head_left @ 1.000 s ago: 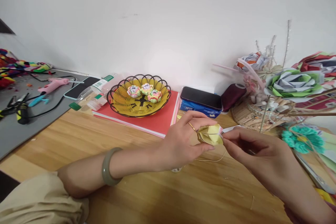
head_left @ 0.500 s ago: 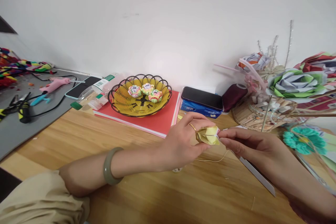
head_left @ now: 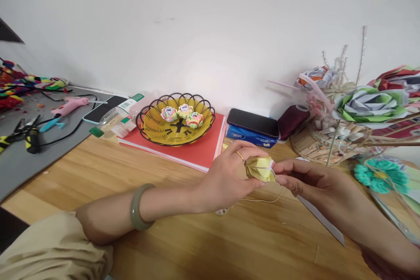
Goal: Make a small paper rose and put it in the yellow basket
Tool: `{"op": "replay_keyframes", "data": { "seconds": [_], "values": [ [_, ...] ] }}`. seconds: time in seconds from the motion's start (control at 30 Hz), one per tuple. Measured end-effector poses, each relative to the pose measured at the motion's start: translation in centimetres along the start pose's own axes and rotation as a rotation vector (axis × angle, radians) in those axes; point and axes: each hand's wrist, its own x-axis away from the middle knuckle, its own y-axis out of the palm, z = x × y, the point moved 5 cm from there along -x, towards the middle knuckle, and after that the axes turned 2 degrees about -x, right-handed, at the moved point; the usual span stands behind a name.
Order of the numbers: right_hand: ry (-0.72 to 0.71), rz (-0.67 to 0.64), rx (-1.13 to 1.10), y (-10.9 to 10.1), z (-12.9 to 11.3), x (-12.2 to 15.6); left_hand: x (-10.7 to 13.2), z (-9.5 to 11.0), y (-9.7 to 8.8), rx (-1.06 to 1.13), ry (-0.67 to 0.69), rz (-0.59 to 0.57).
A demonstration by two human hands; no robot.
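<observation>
Above the wooden table, my left hand (head_left: 228, 175) is closed around a small folded yellow paper flower (head_left: 260, 169), thumb below it and fingers over the top. My right hand (head_left: 315, 183) pinches the flower's right edge, where a bit of white and pink shows, between thumb and fingertips. A thin beige string (head_left: 265, 201) runs on the table under the hands. Partly hidden below my left hand lies a small pale round piece (head_left: 222, 211). Behind the hands, a yellow woven basket (head_left: 154, 131) holds several folded paper flowers (head_left: 185, 116).
The basket stands on red paper (head_left: 197, 153). A phone (head_left: 252, 122) lies on a blue tissue pack (head_left: 246, 135), beside a dark thread spool (head_left: 293, 120). Clear bottles (head_left: 123, 116), a pink glue gun (head_left: 70, 106) and pliers (head_left: 32, 138) lie left; paper flowers (head_left: 372, 104) stand right.
Both hands stay on the yellow paper flower in nearly the same place. The fingers of my right hand have shifted slightly at its right edge.
</observation>
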Motion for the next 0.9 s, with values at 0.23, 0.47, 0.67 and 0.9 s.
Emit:
{"op": "replay_keyframes", "data": {
  "seconds": [0.23, 0.47, 0.67, 0.9],
  "values": [
    [-0.028, -0.008, 0.075, -0.1, 0.1, 0.1, 0.0, 0.0, 0.0, 0.026, 0.022, 0.014],
    [-0.099, 0.071, 0.141, 0.6, -0.6, 0.4, 0.2, 0.2, 0.0, 0.014, 0.055, 0.02],
    [-0.091, 0.168, 0.187, 0.7, -1.3, 0.8, 0.2, 0.3, -0.3, -0.051, 0.066, 0.057],
    [0.094, 0.049, -0.069, 0.6, -0.1, 0.7, 0.1, 0.6, -0.5, -0.083, 0.111, 0.084]
  ]
}}
